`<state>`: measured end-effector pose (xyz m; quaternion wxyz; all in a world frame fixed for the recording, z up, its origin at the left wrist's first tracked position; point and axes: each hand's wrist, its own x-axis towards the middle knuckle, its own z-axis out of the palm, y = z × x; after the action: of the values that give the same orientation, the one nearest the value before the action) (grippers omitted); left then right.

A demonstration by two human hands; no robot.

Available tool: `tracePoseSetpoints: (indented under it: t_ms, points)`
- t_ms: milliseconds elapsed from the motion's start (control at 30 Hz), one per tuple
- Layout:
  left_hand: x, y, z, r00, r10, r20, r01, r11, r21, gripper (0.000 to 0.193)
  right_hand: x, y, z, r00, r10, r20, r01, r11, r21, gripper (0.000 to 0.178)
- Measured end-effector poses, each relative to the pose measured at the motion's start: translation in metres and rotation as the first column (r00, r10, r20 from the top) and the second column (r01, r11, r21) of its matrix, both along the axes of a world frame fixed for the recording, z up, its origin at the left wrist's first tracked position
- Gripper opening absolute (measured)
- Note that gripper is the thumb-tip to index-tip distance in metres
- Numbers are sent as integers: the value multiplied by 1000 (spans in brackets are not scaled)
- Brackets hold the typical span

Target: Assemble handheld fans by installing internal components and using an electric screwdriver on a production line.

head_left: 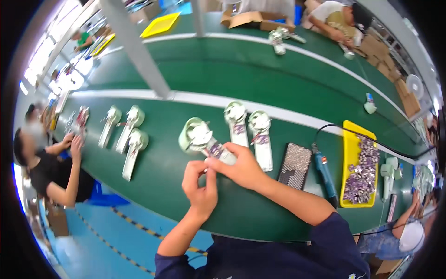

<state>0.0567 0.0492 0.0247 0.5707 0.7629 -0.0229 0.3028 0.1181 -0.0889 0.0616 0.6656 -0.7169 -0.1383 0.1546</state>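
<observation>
My right hand is closed around the handle of a pale green handheld fan, tilted over the green table. Its casing is open, with a white fan part in the round head and a purple circuit board in the handle. My left hand is at the near side of the handle, thumb and fingers pinched together; what they hold is too small to make out. Just beyond lie two similar open fans, one farther off and one to the right, both with circuit boards showing.
Right of my hands lie a dark tray of small metal pieces, a teal electric screwdriver and a yellow tray of purple circuit boards. Several fans lie left. A co-worker sits at the left; others work farther off. A grey post stands beyond.
</observation>
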Motion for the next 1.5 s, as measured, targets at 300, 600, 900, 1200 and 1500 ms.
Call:
tracePoseSetpoints:
  t_ms: [300,600,900,1200,1500]
  points:
    - [122,35,-33,997,-12,80,17,998,-61,30,175,-78,25,896,-354,269,368,930,-1,37]
    - [143,42,-32,961,-49,-272,-37,952,-303,23,442,-225,-42,518,-853,65,853,508,-119,42]
    - [125,43,-36,921,23,-388,-91,983,-157,21,520,-231,-101,494,-718,491,850,279,-448,74]
    - [145,34,-36,957,-14,-289,-9,997,-81,23,468,-260,-112,203,-618,760,979,99,-181,57]
    - [142,45,-33,963,-39,-268,-1,989,-148,23,220,-100,-2,737,-655,163,660,751,35,32]
